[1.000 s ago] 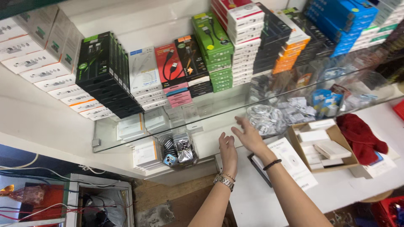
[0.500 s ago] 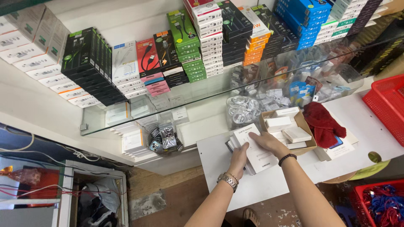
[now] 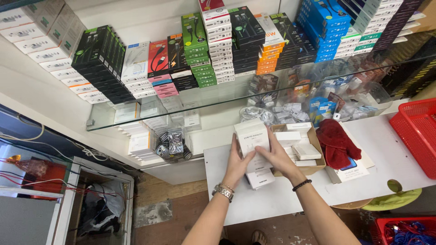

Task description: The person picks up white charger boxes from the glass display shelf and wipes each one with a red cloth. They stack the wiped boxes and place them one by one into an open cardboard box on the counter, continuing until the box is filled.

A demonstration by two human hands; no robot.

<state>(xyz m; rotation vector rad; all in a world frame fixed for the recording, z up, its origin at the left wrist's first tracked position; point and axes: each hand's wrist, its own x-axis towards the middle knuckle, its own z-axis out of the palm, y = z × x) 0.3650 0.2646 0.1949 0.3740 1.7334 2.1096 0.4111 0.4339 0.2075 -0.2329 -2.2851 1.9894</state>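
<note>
While the pile of shrink-wrapped grey gadgets [image 3: 170,144] sits untouched under the glass shelf [image 3: 136,119] at the left, the left hand [image 3: 237,159] and right hand [image 3: 274,155], which reached toward the shelf a second ago, now meet over the white tabletop [image 3: 272,199], each grip clasped on a side of the small white rectangular carton [image 3: 252,137] lifted upright above other flat white packets [image 3: 260,177]. To the right, the open brown cardboard box of white cartons [image 3: 297,140] lies just beside the hands, the dark red cloth [image 3: 334,143] beyond it, and the red plastic mesh basket [image 3: 418,134] at the tabletop's far edge; bare room shows only along the near edge.
</note>
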